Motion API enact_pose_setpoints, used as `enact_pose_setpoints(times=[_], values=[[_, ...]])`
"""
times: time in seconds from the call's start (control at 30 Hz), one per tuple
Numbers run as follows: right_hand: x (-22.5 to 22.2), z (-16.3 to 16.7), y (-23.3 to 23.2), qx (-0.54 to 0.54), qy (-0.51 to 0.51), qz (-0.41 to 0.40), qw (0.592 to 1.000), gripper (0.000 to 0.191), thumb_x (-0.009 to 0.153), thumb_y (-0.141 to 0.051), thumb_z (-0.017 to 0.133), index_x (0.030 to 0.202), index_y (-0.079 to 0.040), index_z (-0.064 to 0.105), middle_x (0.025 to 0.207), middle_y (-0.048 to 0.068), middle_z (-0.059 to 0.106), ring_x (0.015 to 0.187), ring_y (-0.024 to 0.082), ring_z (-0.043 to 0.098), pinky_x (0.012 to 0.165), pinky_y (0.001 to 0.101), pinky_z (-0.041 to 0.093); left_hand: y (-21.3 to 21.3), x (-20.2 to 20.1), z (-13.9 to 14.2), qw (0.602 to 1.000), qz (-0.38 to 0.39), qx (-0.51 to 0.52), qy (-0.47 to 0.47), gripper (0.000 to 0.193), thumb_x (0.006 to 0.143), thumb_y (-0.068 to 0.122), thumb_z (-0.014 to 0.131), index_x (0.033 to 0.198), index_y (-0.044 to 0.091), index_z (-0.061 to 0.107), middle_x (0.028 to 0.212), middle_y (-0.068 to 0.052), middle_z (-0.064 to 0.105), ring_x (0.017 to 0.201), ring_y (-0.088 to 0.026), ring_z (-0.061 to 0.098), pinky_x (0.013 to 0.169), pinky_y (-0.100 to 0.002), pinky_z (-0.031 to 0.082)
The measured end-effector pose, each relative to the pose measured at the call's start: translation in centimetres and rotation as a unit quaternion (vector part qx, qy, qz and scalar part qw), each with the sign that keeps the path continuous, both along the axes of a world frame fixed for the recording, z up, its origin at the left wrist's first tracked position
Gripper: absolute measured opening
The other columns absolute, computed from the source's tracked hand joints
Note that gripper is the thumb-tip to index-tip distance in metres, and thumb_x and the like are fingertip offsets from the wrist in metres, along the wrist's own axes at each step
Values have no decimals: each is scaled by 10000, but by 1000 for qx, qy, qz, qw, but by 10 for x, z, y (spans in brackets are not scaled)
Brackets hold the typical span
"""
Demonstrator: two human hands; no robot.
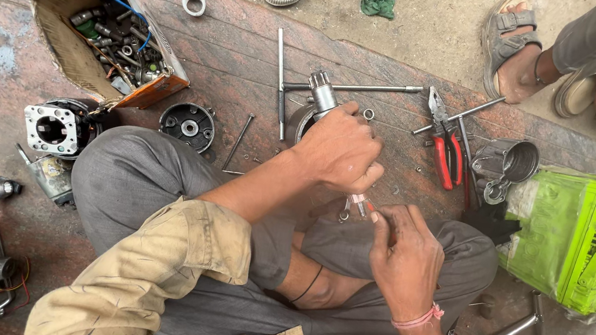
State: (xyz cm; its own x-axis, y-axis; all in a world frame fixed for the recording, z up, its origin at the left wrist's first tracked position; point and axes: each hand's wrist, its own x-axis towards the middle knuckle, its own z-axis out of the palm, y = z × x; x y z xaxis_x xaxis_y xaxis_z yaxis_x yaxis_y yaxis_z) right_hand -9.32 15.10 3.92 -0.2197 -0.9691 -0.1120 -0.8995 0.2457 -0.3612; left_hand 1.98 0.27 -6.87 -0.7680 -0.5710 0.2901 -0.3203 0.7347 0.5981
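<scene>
The person is sitting cross-legged on the rusty worktop [4, 76], working over the lap. The left hand [340, 150] is clenched around a motor shaft [322, 94], holding it upright, its geared tip pointing toward the far edge. The right hand [405, 248] is pinching a small red-tipped part [360, 204] just under the left fist; what kind of part it is cannot be told. Judging by this, a fitting step at the shaft's lower end is in hand, calling for a steady grip and fine alignment. Pliers [443, 146] are lying right of the shaft, and a cardboard box [65, 38] of parts is sitting near the far left corner.
</scene>
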Motion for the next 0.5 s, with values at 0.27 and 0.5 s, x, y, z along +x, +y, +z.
enact_pose_setpoints(times=[0.27, 0.5], values=[[7, 2, -6, -9, 17, 11, 1000, 58, 917, -113, 688, 931, -57, 689, 841, 115, 634, 646, 345, 637, 567, 457, 470, -1, 1, 3, 1000, -4, 12, -22, 413, 788, 384, 563, 547, 65, 663, 559, -207, 628, 536, -382, 632, 825, -489, 462], [17, 0, -10, 14, 164, 83, 983, 120, 894, -134, 673, 914, -38, 603, 877, 167, 604, 731, 406, 661, 609, 526, 495, 0, -2, 4, 1000, 3, 18, -25, 426, 800, 394, 557, 544, 74, 674, 562, -215, 633, 554, -392, 649, 862, -502, 468]])
